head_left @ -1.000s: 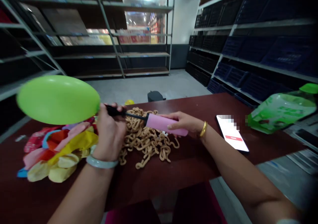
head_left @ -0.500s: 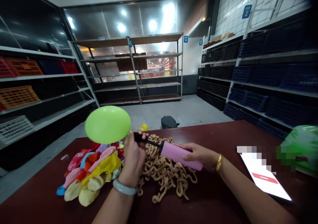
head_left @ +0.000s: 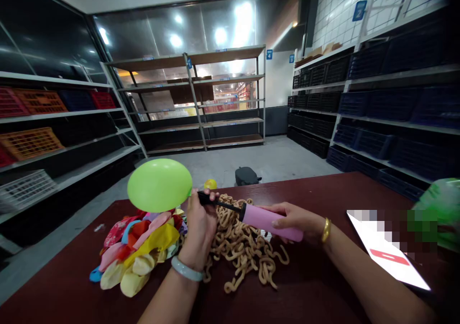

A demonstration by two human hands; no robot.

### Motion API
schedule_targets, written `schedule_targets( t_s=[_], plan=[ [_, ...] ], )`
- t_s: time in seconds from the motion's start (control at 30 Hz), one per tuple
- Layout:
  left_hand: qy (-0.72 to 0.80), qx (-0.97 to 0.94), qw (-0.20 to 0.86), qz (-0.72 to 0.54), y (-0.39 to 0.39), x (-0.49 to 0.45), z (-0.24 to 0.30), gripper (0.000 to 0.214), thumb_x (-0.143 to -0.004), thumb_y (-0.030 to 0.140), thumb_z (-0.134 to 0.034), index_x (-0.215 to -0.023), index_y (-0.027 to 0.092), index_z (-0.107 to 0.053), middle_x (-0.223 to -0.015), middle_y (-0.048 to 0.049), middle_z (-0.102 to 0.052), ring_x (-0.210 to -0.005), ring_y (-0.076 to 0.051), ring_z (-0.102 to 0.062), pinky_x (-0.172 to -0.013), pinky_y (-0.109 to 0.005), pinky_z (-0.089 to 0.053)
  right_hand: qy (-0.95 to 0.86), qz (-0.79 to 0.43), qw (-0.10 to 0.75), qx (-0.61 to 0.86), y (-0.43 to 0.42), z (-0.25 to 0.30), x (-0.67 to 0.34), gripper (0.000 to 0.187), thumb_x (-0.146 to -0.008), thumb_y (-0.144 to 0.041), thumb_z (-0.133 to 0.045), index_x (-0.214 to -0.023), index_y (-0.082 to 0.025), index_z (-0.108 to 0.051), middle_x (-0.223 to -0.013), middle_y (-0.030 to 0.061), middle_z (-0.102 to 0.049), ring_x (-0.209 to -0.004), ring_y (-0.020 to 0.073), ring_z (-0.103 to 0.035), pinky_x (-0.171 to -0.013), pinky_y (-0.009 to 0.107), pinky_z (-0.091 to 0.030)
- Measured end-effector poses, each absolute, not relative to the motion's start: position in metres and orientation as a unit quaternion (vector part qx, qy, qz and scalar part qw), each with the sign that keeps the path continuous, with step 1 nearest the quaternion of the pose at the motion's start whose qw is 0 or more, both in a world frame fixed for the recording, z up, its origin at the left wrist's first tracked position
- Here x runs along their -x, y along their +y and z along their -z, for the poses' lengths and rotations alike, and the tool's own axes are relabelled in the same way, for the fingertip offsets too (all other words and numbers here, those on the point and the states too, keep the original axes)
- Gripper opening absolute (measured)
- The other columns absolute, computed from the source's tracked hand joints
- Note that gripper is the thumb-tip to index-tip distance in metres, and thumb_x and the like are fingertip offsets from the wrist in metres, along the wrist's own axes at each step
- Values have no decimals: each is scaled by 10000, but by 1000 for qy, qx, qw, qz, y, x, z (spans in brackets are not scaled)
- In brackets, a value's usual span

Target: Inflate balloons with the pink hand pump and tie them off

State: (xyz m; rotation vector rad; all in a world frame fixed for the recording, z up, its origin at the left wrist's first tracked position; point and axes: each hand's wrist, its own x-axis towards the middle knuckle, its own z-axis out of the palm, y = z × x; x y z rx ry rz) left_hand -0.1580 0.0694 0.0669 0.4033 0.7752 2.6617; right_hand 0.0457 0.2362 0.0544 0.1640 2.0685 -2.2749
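Note:
A green balloon (head_left: 160,185), partly filled with air, sits on the nozzle end of a pink and black hand pump (head_left: 266,221). My left hand (head_left: 203,223) is closed around the pump's black nozzle end, right by the balloon's neck. The pump's pink barrel lies in my right hand (head_left: 293,221), whose fingers wrap it. Between the two hands a length of black rod shows. Below the left hand lies a heap of uninflated balloons (head_left: 143,247) in several colours. Under the pump is a pile of tan, curled, rope-like pieces (head_left: 247,257).
On the right of the dark red table (head_left: 316,285) lies a tablet or phone with a lit screen (head_left: 388,257), near a green and clear bag (head_left: 440,209). Beyond the table are a yellow ball-like thing (head_left: 210,184), a dark bag (head_left: 247,176) and shelves with crates (head_left: 30,142).
The pink barrel has moved a little away from my left hand, and more black rod shows. The whole view has shifted slightly. Both hands keep their hold.

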Motion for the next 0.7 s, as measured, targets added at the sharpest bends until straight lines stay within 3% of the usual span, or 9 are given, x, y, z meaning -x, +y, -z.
schedule_targets(
  t_s=[0.17, 0.43, 0.53, 0.7],
  plan=[
    [290, -146, 214, -921, 84, 116, -59, 234, -818, 349, -660, -816, 197, -482, -712, 22, -544, -579, -95, -500, -693, -296, -489, 688, 724, 4, -59, 223, -42, -33, 727, -751, -372, -738, -1411, -269, -449, -983, 53, -675, -664, 122, -614, -532, 209, -498],
    [317, -163, 175, -918, 79, 119, -65, 228, -837, 347, -630, -789, 180, -483, -682, 12, -531, -562, -99, -498, -618, -262, -460, 710, 703, -26, -27, 216, -36, -24, 720, -753, -383, -745, -1405, -275, -459, -1053, 52, -665, -763, 132, -613, -620, 220, -503],
    [314, -162, 143, -924, 70, 137, -75, 199, -837, 333, -623, -826, 191, -483, -684, 18, -539, -542, -102, -489, -643, -295, -474, 699, 715, 5, -18, 221, -42, -30, 722, -760, -390, -737, -1409, -249, -455, -1094, 78, -653, -818, 152, -626, -645, 226, -513],
    [304, -148, 81, -938, 43, 174, -95, 165, -824, 283, -619, -826, 197, -479, -662, 31, -521, -536, -104, -477, -650, -307, -473, 665, 741, 83, -30, 240, -47, -44, 822, -724, -363, -755, -1448, -239, -386, -1000, 87, -659, -723, 148, -635, -524, 206, -510]
  ],
)
